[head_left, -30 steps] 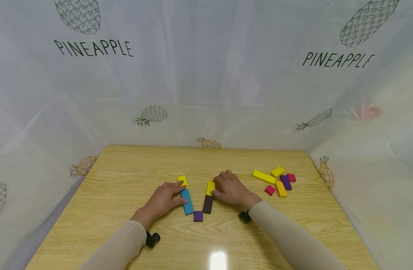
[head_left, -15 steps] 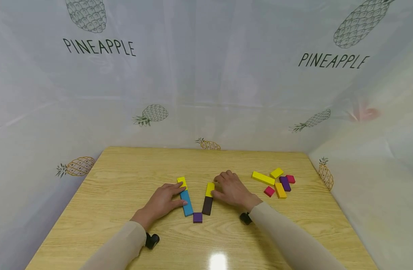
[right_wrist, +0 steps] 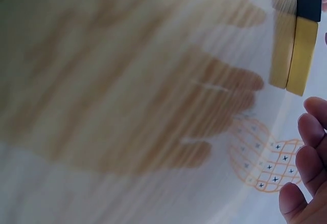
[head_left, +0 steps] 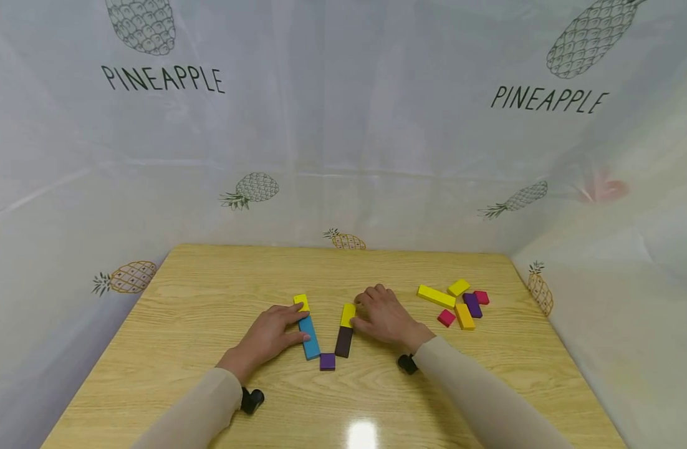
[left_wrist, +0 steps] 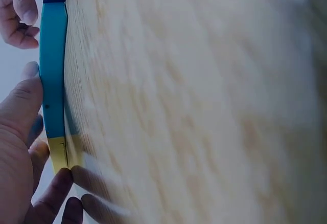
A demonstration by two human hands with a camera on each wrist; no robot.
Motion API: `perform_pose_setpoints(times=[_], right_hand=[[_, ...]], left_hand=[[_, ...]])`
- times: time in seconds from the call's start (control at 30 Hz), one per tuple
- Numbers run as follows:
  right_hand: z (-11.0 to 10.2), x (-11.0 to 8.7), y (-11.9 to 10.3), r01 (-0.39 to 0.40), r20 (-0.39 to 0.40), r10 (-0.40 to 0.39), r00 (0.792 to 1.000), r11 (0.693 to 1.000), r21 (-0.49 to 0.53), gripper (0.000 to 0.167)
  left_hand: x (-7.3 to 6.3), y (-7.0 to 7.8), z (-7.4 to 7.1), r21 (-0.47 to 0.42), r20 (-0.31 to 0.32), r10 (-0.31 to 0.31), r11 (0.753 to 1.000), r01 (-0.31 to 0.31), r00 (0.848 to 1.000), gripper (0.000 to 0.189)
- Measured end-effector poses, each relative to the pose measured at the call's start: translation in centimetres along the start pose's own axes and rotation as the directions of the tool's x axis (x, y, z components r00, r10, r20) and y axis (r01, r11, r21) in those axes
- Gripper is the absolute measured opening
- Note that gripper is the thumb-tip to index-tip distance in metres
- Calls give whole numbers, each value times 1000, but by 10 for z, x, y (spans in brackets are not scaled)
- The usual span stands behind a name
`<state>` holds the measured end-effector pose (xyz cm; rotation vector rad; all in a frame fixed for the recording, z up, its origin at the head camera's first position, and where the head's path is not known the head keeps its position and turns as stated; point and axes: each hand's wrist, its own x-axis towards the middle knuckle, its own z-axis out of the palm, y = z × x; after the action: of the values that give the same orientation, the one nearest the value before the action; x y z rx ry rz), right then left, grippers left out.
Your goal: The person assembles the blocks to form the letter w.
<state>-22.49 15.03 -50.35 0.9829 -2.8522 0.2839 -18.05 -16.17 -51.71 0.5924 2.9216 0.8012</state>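
Blocks lie flat in a V-like shape on the wooden table. Its left arm is a yellow block (head_left: pixel 300 299) end to end with a longer blue block (head_left: pixel 310 346). A dark block (head_left: pixel 344 342) and another yellow block (head_left: pixel 348 313) form the right arm. At the bottom, between the arms, sits a small purple block (head_left: pixel 327 362). My left hand (head_left: pixel 269 335) touches the left arm, a finger at the yellow block and the thumb at the blue one. My right hand (head_left: pixel 384 316) is beside the right yellow block; its fingertips (right_wrist: pixel 309 127) show apart from that block in the right wrist view.
Loose blocks lie at the table's right: a long yellow block (head_left: pixel 436 296), an orange block (head_left: pixel 464 317), a purple block (head_left: pixel 472 305), a red block (head_left: pixel 447 318) and others. A pineapple-printed sheet (head_left: pixel 343 125) hangs behind the wooden table (head_left: pixel 209 274) and along its sides.
The head view has shifted slightly. Both hands and the blocks keep their places on the table.
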Motion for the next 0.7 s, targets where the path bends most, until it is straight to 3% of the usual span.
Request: perform_pose_setpoints(times=[0.2,0.4,0.53,0.7], right_hand=[[-3,0,0,-8,-9,8,1000,1000,11,42],[-6,0,0,-43,-6,43,999,998,34,42],[-9,-1,2,-62,-19,63,998,998,25,43],[-13,-6,9,-87,-45,87,995,996,1,44]], left_hand=[[2,-3,-2,-14,0,15,1000,-15,1000,61],[6,-1,-8,9,-47,42,999,-42,998,61],[9,10,-12,47,-75,68,997,-65,995,57],[16,32,-16,40,-40,114,993,-112,993,52]])
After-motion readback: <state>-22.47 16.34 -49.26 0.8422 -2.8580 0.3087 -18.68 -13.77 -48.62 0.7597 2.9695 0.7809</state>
